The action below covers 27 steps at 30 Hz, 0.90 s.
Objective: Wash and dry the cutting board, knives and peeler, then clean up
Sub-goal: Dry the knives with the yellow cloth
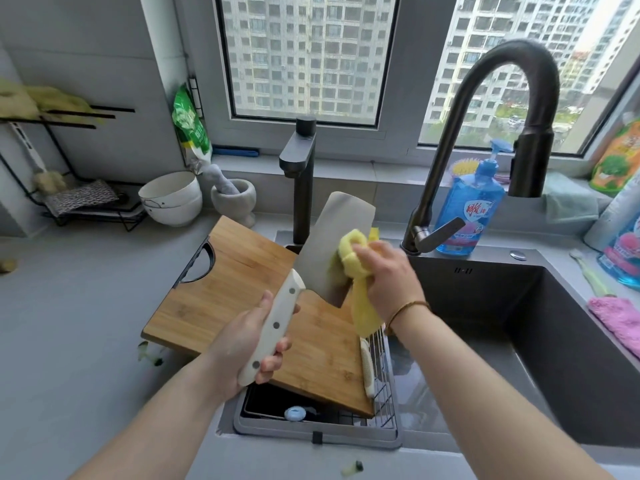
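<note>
We see the yellow cloth (353,259) covering part of the cleaver (332,233), the cutting board (242,275) hiding much of the wire rack (385,372) under it, the pink towel (620,322) and orange bottle (620,157) cut off by the right edge, and the label on the blue bottle (474,206) too small to read.

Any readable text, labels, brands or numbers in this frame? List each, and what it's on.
"雕牌": red label on the blue dish soap bottle; its smaller print is too blurred.
Too blurred to read: white characters on the green bag, upper left.
Unreadable: print on the orange pouch, right edge.
Blurred: label of the far-right bottle.
No text visible on the cleaver or cutting board.
</note>
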Available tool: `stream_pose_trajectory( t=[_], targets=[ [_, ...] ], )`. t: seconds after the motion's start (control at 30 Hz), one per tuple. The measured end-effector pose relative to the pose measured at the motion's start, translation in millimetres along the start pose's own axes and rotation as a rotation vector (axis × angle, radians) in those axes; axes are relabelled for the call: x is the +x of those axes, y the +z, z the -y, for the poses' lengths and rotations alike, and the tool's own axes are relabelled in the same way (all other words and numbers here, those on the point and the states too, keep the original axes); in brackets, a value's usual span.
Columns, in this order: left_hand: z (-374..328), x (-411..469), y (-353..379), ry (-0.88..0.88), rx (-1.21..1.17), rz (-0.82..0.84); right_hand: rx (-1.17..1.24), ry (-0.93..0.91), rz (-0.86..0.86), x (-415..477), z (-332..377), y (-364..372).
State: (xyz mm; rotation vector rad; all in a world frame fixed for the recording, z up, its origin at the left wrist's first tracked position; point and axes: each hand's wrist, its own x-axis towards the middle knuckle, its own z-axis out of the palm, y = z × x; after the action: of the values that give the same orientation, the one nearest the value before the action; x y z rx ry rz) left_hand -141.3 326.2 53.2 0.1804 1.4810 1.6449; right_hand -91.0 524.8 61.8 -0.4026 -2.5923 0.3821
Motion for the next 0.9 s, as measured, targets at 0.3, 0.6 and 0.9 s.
stream_pose_trajectory(
  t=[0.3, 0.6, 0.9],
  targets=[
    [-6, 0, 3, 0.059, 0.065, -0.114, 0.134, -0.116, 0.036, -15, 44, 16],
    [-11, -11, -13, 0.128, 0.4, -0.334, 0.322, -0.006, -0.175, -2, 36, 6],
    [-33, -60, -37, 0.1, 1.056, -0.511, -0.085, -0.607, 0.418, 19, 81, 12]
  ],
)
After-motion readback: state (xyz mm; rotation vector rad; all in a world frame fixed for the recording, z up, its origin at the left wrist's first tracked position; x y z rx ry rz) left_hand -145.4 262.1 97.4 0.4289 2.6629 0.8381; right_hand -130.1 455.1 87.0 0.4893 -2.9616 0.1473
